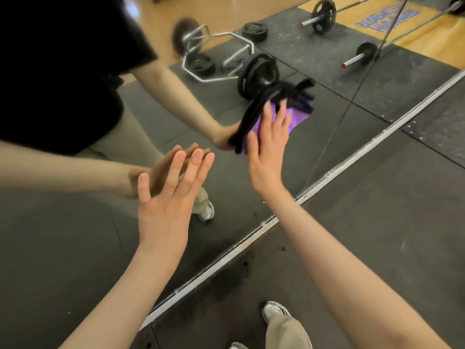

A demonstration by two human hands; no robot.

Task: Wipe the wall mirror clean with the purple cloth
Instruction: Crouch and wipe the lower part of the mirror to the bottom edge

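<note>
Right hand (268, 144) pressed purple cloth (289, 117) flat against wall mirror (327, 91), fingers straight; left hand (168, 197) at 8 o'clock from cloth, fingers spread wide, holding nothing.

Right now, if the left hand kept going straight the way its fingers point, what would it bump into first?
Probably the wall mirror. The left hand is open, its fingertips nearly meeting their reflection, with nothing visible between.

- Site: a weight-training gym.
- Black rubber mats (377, 222) are covering the floor, meeting a wall mirror (276, 152) at its metal base rail (251, 238).
- Reflection is showing loaded barbells (323, 15), loose weight plates (254, 32), a hex trap bar (219, 56) and a wooden lifting platform (412, 23).
</note>
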